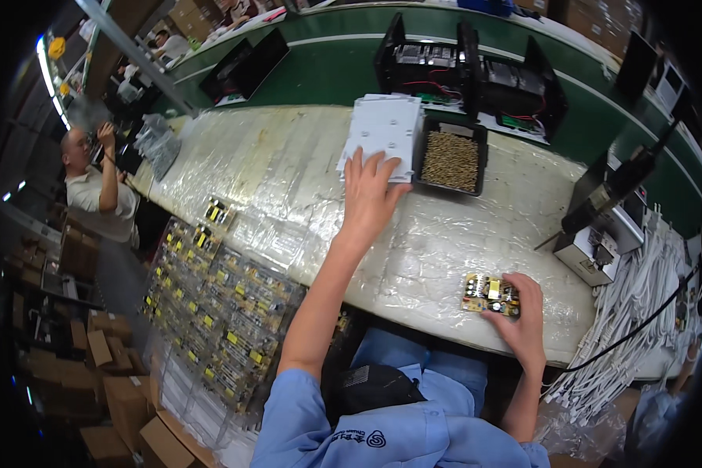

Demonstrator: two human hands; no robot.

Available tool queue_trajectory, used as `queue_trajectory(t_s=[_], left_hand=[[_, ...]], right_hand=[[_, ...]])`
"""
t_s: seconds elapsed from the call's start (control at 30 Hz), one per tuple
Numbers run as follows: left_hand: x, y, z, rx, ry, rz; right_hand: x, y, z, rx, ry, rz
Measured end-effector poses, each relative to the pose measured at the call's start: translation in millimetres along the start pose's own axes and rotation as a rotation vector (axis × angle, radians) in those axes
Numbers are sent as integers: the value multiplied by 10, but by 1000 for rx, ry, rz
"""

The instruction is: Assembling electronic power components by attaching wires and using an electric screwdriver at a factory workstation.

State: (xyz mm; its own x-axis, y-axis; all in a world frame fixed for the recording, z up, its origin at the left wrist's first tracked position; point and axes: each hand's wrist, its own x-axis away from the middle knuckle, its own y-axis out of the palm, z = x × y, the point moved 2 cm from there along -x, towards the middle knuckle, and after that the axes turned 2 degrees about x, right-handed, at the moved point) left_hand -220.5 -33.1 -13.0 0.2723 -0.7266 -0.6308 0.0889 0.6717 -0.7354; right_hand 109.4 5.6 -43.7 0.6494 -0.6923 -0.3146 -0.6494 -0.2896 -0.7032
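Reaching forward across the bench, my left hand (369,201) lies with its fingers spread on the near edge of a stack of flat white plates (384,125). The fingers are apart and not closed round a plate. At the front right of the bench, my right hand (520,316) grips a small circuit board (487,294) by its right side, thumb near and fingers far. Yellow and black components stand on that board, which is low over the bench or resting on it; I cannot tell which. A black tray of brass-coloured screws (450,159) sits right beside the plates.
Circuit boards in clear trays (218,312) crowd the left. An electric screwdriver (612,191) hangs at right above a white box-shaped device (587,256), near bundled white cables (639,312). Black housings (429,66) with red wires stand on the green conveyor (327,70). A person (101,183) works far left.
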Motion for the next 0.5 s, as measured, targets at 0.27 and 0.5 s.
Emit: queue_trajectory(t_s=[0.27,0.5], left_hand=[[361,-50,174,210,-113,322],[1125,-464,643,583,52,207]], right_hand=[[-26,-159,292,-54,56,57],[33,-216,688,-356,193,315]])
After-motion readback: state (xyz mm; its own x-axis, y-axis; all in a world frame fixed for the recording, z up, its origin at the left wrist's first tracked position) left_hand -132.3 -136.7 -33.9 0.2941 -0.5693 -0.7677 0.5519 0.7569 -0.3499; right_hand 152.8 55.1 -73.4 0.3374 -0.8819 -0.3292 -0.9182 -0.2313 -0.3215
